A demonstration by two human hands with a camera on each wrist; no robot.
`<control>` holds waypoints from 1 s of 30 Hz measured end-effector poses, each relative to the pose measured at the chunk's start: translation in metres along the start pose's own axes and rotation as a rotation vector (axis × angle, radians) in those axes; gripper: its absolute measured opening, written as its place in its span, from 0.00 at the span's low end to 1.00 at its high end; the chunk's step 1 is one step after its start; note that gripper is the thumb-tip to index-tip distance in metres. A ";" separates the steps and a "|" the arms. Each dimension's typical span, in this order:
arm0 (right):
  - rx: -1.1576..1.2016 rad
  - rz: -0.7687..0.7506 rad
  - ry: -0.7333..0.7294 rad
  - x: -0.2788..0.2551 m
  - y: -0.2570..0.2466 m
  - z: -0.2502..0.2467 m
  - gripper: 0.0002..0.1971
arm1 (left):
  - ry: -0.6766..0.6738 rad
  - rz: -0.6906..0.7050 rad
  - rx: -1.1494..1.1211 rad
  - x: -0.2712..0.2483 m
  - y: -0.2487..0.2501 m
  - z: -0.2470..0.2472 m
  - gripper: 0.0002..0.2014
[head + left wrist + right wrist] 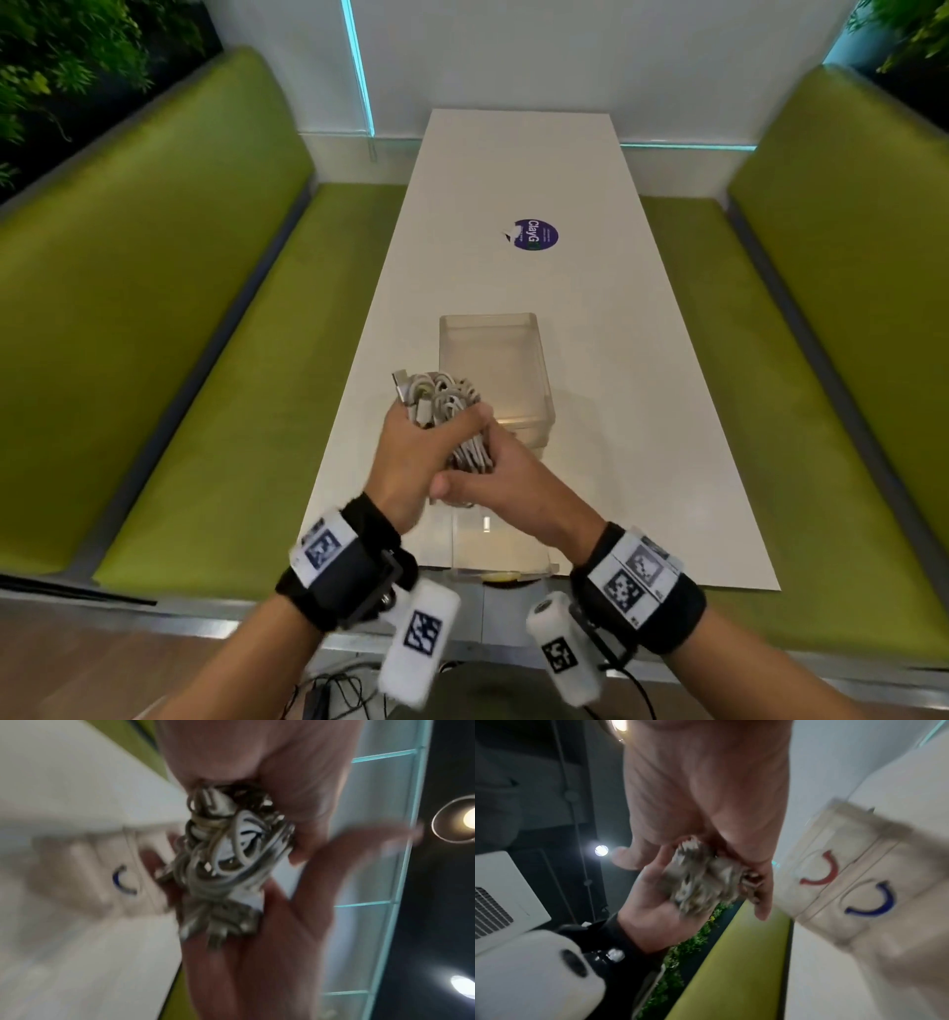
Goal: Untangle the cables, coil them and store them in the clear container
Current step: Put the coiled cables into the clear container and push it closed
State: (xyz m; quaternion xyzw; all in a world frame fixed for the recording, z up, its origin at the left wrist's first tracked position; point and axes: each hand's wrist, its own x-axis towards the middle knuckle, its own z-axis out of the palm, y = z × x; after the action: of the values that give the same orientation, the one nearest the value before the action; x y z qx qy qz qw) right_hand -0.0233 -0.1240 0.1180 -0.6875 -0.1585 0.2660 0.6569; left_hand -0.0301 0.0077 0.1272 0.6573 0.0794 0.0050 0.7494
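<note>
A tangled bundle of white cables (436, 401) is held in the air over the near half of the white table (642, 360). My left hand (426, 452) grips the bundle from the left, thumb across it. My right hand (513, 478) wraps round the bundle's lower end. The clear container (495, 329) stands open just beyond the hands, with nothing inside it that I can see. In the left wrist view the cable bundle (226, 858) sits between both palms, plugs sticking out. In the right wrist view the blurred cable bundle (700, 880) lies against the left hand (649, 902).
A purple round sticker (534, 235) lies mid-table. A clear flat piece (503, 545) lies at the table's near edge under my wrists. Green benches (205, 360) flank the table on both sides. Red and blue marks show on the container (859, 872).
</note>
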 end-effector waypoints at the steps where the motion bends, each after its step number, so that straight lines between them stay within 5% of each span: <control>1: 0.055 -0.015 0.009 -0.001 -0.004 0.002 0.32 | 0.014 0.018 -0.088 -0.007 -0.001 0.007 0.11; 7: 0.087 -0.058 0.010 -0.010 -0.004 0.000 0.27 | 0.008 0.069 -0.261 -0.016 -0.010 0.018 0.36; 10: 0.122 -0.083 0.096 -0.018 0.001 0.001 0.19 | -0.124 0.128 0.055 -0.011 -0.020 0.017 0.47; 13: 0.086 -0.086 0.209 -0.022 0.005 -0.003 0.11 | -0.105 0.164 0.450 -0.008 -0.019 0.021 0.43; 17: -0.176 0.047 0.286 -0.023 0.020 -0.022 0.07 | -0.049 0.174 0.606 0.008 -0.015 0.008 0.54; 21: -0.840 0.334 0.111 -0.014 0.051 -0.028 0.12 | -0.244 0.159 1.031 0.050 -0.027 -0.008 0.39; 24: -1.289 0.356 -0.015 -0.001 0.069 -0.015 0.14 | -0.462 0.180 1.341 0.069 -0.043 -0.011 0.36; 30: -1.609 0.598 0.054 0.039 0.090 0.004 0.17 | -0.431 0.242 1.400 0.070 -0.048 -0.013 0.30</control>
State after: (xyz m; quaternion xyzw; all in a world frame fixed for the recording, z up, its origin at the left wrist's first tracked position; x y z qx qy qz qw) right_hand -0.0057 -0.1060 0.0226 -0.9632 -0.0952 0.2180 -0.1247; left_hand 0.0330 0.0214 0.0709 0.9718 -0.1577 -0.0934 0.1484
